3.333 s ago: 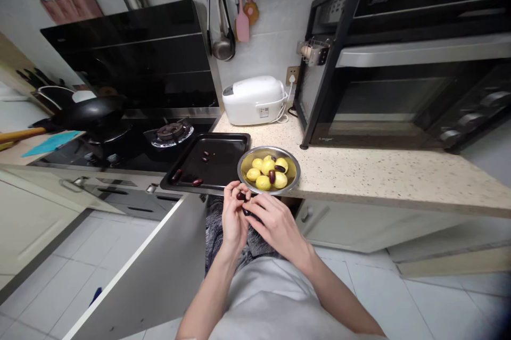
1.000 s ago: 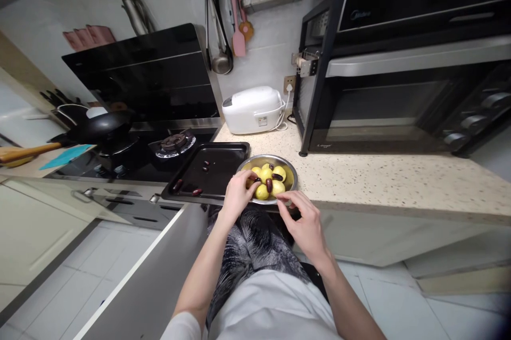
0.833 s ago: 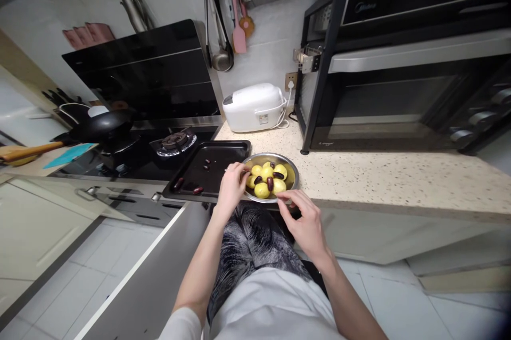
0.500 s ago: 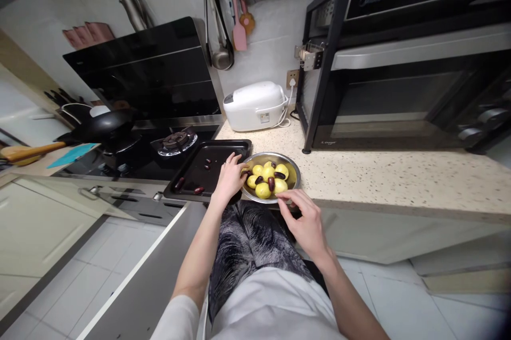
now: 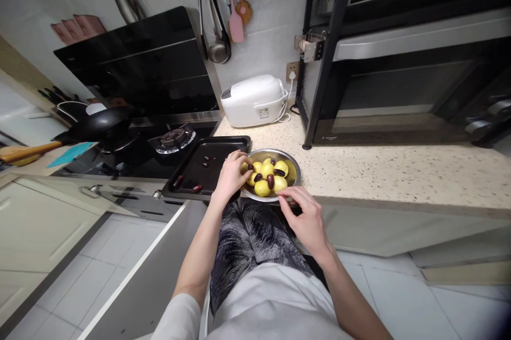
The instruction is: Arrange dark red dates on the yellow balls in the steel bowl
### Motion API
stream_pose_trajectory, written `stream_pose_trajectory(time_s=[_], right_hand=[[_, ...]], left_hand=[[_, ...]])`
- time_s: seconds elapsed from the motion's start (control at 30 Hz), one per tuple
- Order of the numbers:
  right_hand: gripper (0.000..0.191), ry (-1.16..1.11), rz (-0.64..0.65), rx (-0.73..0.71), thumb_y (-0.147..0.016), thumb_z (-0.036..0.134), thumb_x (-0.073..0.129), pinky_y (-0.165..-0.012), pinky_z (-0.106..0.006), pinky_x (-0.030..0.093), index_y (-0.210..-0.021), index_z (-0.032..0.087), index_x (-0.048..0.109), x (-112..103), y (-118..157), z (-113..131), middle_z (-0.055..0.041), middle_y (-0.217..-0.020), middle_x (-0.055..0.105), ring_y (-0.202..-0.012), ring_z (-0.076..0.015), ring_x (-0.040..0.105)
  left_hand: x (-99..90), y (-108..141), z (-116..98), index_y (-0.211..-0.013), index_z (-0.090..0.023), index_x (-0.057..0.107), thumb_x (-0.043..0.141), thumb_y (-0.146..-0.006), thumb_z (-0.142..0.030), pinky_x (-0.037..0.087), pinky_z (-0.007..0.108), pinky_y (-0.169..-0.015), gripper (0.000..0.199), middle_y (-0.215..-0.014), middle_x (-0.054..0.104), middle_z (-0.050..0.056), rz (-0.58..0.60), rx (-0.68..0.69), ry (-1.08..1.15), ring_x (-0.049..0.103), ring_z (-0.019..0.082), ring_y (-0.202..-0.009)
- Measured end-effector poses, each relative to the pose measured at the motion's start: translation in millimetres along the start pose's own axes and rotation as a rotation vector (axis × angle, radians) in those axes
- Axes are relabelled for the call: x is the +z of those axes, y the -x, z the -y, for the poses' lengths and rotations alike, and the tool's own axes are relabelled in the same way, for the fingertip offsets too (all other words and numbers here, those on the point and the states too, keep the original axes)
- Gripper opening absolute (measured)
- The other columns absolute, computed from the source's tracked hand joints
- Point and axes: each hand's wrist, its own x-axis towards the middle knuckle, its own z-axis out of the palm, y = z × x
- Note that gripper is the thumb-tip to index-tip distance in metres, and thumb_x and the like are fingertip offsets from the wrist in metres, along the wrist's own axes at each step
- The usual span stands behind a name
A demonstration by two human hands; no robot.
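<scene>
A round metal bowl (image 5: pixel 296 174) on the counter's front edge holds several yellow round fruits (image 5: pixel 262 188) with several dark purple oval pieces (image 5: pixel 270 181) among them. At the bowl's left side, my left hand (image 5: pixel 232 176) pinches a small dark oval piece (image 5: pixel 250 167) between thumb and fingertips, over the yellow fruits. My right hand (image 5: pixel 304 215) is at the bowl's near right rim, thumb and index finger brought together; what lies between them, if anything, is too small to name. Left of the bowl, a black baking tray (image 5: pixel 215 159) carries several dark oval pieces (image 5: pixel 197 188).
Behind the bowl stands a white rice cooker (image 5: pixel 255 100) with a cord. A black oven (image 5: pixel 391 100) is at the right. To the left are a gas burner (image 5: pixel 173 139), a black wok (image 5: pixel 99 124) and a wooden-handled utensil (image 5: pixel 35 152).
My left hand has shifted slightly inward over the bowl, with a dark piece now visible at its fingertips. My right hand stays near the rim. The camera view has shifted a little.
</scene>
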Motion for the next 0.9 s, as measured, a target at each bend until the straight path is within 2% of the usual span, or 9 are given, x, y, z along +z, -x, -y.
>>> stream_pose_trajectory(time_s=[0.23,0.43,0.73,0.9], right_hand=[[0.012,-0.011,0.004,0.005,-0.099,0.019,0.059,-0.08,-0.036,0.056,-0.095,0.024,0.068,0.8,-1.4,0.6,-0.004,-0.092,0.075,-0.087,-0.0211,0.069],[0.012,-0.005,0.004,-0.003,-0.099,0.017,0.06,-0.081,-0.035,0.055,-0.094,0.024,0.068,0.5,-2.6,0.1,-0.0033,-0.092,0.074,-0.087,-0.0207,0.069],[0.011,-0.019,0.015,-0.004,-0.099,0.018,0.06,-0.082,-0.034,0.054,-0.095,0.024,0.068,3.0,-1.5,-0.8,-0.0034,-0.093,0.074,-0.089,-0.0204,0.068],[0.011,-0.02,0.008,-0.009,-0.099,0.017,0.06,-0.082,-0.034,0.054,-0.094,0.024,0.068,2.8,-1.4,-1.3,-0.0032,-0.092,0.074,-0.089,-0.0203,0.068]], left_hand=[[1.6,-0.8,-8.0,-0.106,-0.02,0.073,0.068,-0.088,-0.012,0.052,0.043,-0.1,0.02,-0.11,0.071,0.008,0.056,0.026,0.12,0.066,0.027,-0.11],[3.7,2.7,-8.5,-0.115,-0.022,0.076,0.065,-0.091,-0.012,0.052,0.04,-0.099,0.028,-0.114,0.07,0.008,0.084,0.021,0.16,0.067,0.026,-0.108],[3.1,6.7,-7.4,-0.117,-0.021,0.075,0.065,-0.091,-0.009,0.052,0.038,-0.099,0.03,-0.117,0.07,0.009,0.094,0.016,0.182,0.066,0.025,-0.11],[3.2,6.8,-7.8,-0.111,-0.019,0.075,0.066,-0.091,-0.008,0.052,0.037,-0.096,0.025,-0.112,0.072,0.008,0.07,0.01,0.194,0.067,0.025,-0.106]])
